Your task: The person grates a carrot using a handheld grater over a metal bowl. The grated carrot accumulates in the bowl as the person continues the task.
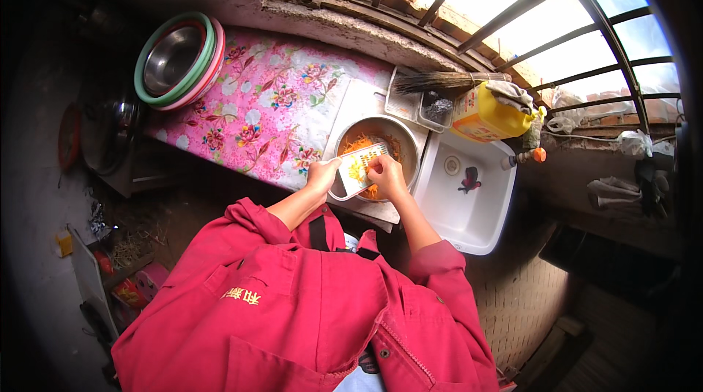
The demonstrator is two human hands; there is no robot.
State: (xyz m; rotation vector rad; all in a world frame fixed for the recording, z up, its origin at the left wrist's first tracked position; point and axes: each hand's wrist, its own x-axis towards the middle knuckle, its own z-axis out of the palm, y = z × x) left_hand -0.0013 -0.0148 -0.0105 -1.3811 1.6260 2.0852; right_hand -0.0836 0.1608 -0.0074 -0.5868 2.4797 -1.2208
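A round metal basin [413,146] stands on a white board [341,117] at the table's right end and holds shredded orange vegetable, likely carrot. Tilted across the basin is a flat white grater [351,179] with rows of holes and yellowish shreds on its face. My left hand [323,175] grips the grater's left end. On the grater's right part rests my right hand [388,175], its fingers bunched together; whether a piece of vegetable is between them is hidden.
Right of the basin is a white sink [489,194], with a yellow jug [489,115] behind it. A straw brush [434,80] lies over plastic baskets [403,98]. Stacked basins [144,76] stand on the floral tablecloth [263,112] at left. A barred window [522,5] is beyond.
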